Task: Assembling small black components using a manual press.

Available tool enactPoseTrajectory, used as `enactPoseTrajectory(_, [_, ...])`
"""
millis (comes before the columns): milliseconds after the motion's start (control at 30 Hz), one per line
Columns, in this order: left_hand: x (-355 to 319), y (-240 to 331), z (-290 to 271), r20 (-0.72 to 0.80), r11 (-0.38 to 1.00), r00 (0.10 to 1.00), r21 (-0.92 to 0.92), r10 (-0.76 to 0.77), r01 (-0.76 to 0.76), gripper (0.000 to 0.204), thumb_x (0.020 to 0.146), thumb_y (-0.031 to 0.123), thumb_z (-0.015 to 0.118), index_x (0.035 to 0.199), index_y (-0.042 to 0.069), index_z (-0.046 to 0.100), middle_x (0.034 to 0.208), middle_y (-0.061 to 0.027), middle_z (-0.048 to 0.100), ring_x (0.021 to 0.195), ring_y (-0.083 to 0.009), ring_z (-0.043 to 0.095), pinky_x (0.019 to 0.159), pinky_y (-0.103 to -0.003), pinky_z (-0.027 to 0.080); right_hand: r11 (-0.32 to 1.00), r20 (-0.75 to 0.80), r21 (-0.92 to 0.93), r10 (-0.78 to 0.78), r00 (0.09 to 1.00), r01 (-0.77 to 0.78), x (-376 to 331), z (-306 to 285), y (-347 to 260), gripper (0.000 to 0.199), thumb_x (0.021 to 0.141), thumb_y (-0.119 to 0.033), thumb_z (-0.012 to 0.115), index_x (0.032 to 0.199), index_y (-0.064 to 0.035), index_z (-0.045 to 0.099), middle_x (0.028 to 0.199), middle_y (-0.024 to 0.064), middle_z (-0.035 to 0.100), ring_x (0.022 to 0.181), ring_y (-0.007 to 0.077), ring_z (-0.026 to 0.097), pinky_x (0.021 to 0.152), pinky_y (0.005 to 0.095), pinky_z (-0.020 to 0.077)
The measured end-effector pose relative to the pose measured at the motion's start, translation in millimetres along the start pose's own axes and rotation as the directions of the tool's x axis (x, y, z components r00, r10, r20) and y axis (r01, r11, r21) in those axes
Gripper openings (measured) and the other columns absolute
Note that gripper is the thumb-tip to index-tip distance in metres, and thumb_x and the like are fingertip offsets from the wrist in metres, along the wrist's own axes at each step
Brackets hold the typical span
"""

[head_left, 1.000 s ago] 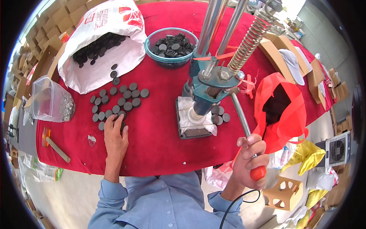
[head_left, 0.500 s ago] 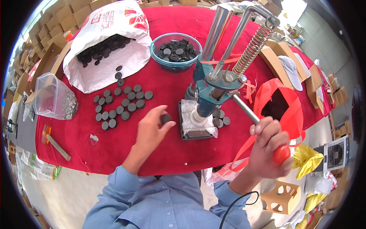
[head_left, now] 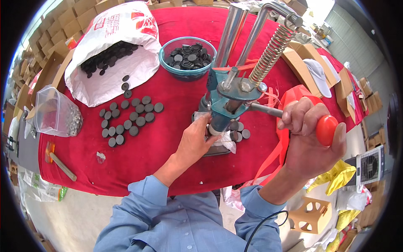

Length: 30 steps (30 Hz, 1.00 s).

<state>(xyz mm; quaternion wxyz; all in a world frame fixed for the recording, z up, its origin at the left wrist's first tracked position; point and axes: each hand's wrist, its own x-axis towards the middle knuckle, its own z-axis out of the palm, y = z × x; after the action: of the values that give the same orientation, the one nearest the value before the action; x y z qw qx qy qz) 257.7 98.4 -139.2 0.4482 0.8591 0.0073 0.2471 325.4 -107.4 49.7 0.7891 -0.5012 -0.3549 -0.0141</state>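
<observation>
A teal hand press (head_left: 226, 111) with a coiled spring (head_left: 273, 54) stands on the red-covered table. My left hand (head_left: 191, 140) is at its ram, thumb and fingers closed around a small black disc (head_left: 207, 132), mostly hidden by the fingers. Whether the disc touches the press base is hidden. My right hand (head_left: 308, 136) grips the outer end of the metal press lever (head_left: 266, 110), beside its red ball knob (head_left: 327, 130). Several black discs (head_left: 133, 116) lie grouped left of the press, and more discs (head_left: 240, 131) lie just behind its base.
A clear blue-rimmed bowl (head_left: 161, 59) of black caps and a white sack (head_left: 142, 80) spilling black pieces stand at the back. At the left are a clear tub (head_left: 48, 109) of metal parts and a stick-like handle (head_left: 63, 166). A red bag (head_left: 285, 132) lies beside the lever.
My left hand has carried the black disc rightward to the press. My right hand has swung the lever outward and slightly up. The whole view has shifted a little.
</observation>
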Motion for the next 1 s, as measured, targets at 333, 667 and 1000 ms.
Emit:
enactPoseTrajectory(333, [-3.2, 1.9, -30.3, -0.014, 1.000, 1.000, -0.025, 0.000, -0.001, 0.056, 0.081, 0.012, 0.088, 0.129, -0.001, 0.061, 0.117, -0.0178, 0.069, 0.083, -0.0280, 0.069, 0.074, -0.039, 0.058, 0.992, -0.008, -0.033, -0.122, 0.993, 0.122, -34.1, -1.5, 17.2, 0.060, 0.097, -0.061, 0.042, 0.075, -0.0051, 0.051, 0.073, 0.0131, 0.046, 0.076, 0.0312, 0.050, 0.070, 0.0437, 0.0444])
enactPoseTrajectory(667, [-12.8, -87.1, -111.5, -0.220, 0.727, 0.975, 0.671, 0.006, 0.147, 0.038, 0.087, 0.014, 0.079, 0.122, 0.004, 0.071, 0.131, -0.0135, 0.064, 0.113, -0.0353, 0.059, 0.099, -0.047, 0.048, 0.975, -0.027, 0.063, -0.212, 0.977, 0.213, -136.9, -21.4, 73.9, 0.049, 0.092, -0.059, 0.062, 0.078, -0.0127, 0.053, 0.104, 0.0106, 0.056, 0.130, 0.0332, 0.044, 0.093, 0.0533, 0.0443])
enactPoseTrajectory(1000, [-9.8, -95.8, -111.5, -0.288, 0.728, 0.958, 0.654, -0.013, 0.206, 0.041, 0.084, 0.016, 0.081, 0.123, 0.006, 0.072, 0.128, -0.0123, 0.066, 0.109, -0.0340, 0.061, 0.095, -0.047, 0.050, 0.981, -0.071, 0.090, -0.166, 0.984, 0.172, -140.4, -19.7, 68.7, 0.049, 0.092, -0.059, 0.062, 0.080, -0.0122, 0.054, 0.106, 0.0107, 0.057, 0.132, 0.0334, 0.044, 0.095, 0.0525, 0.0441])
